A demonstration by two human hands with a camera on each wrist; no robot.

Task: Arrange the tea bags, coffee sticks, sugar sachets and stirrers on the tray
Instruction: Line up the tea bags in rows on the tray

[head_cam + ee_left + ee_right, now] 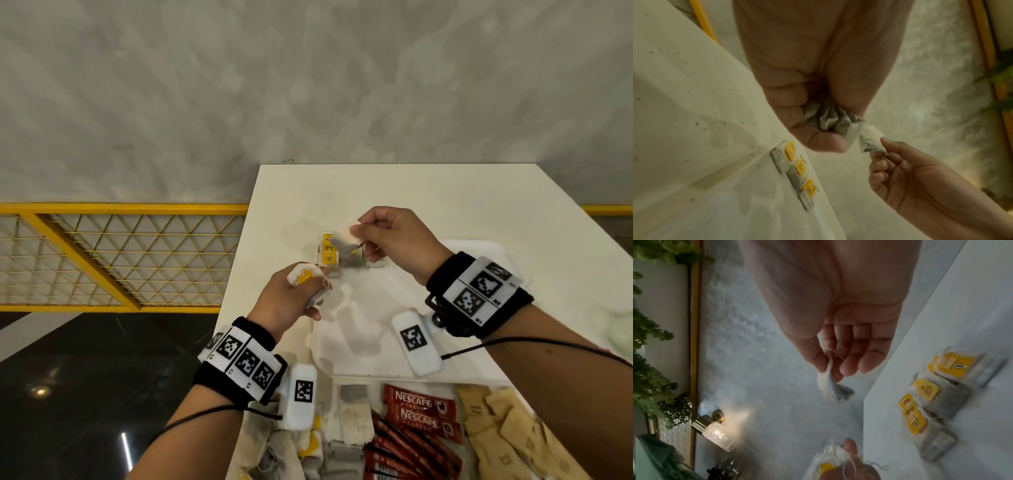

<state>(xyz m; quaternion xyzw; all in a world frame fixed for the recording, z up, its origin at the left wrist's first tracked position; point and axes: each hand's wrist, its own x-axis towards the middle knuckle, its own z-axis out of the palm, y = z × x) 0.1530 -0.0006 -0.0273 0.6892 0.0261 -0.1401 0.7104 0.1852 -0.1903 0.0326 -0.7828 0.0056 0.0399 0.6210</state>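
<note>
A right hand [394, 236] pinches one tea bag [344, 240] above three already laid at the tray's [479, 342] far edge, the left hand [291, 298] clutching more, while coffee sticks [421, 414] and sugar sachets [496, 421] wait at the desk's [445, 192] near edge.

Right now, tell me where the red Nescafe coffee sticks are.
In the head view, the red Nescafe coffee sticks lie off the white tray, between loose tea bags and brown sugar sachets.

Bare forearms; black wristbands [479, 296] carrying white fiducial-marker tiles; white marker-tagged camera pods [416, 344] beside wristbands; thin black cables trailing from wristbands.
</note>
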